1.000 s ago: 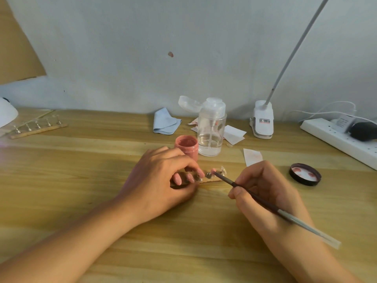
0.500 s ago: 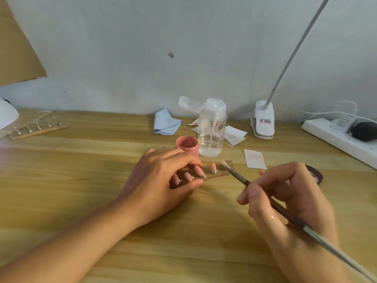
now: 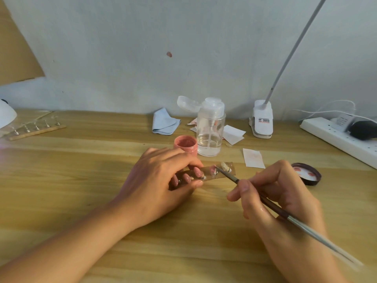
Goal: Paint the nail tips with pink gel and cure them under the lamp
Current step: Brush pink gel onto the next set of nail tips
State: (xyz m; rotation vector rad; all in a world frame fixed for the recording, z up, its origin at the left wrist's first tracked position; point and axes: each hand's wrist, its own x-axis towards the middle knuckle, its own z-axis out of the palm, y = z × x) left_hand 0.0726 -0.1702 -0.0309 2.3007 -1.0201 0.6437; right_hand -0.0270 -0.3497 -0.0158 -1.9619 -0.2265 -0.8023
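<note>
My left hand grips a small wooden strip that carries nail tips, some painted pink; its right end is lifted off the desk. One unpainted tip sits at the strip's right end. My right hand pinches a thin brush, and the bristles touch the strip beside a pink tip. An open pot of pink gel stands just behind my left hand. At the far left edge a white lamp is partly in view.
A clear pump bottle stands right of the pot. The pot's dark lid lies at the right, paper squares nearby. A second strip of stands lies at back left, a blue cloth and clip lamp base behind, a power strip far right.
My left hand tilted the strip, raising its right end. My right hand drew back to the right, then brought the brush tip onto the strip again.
</note>
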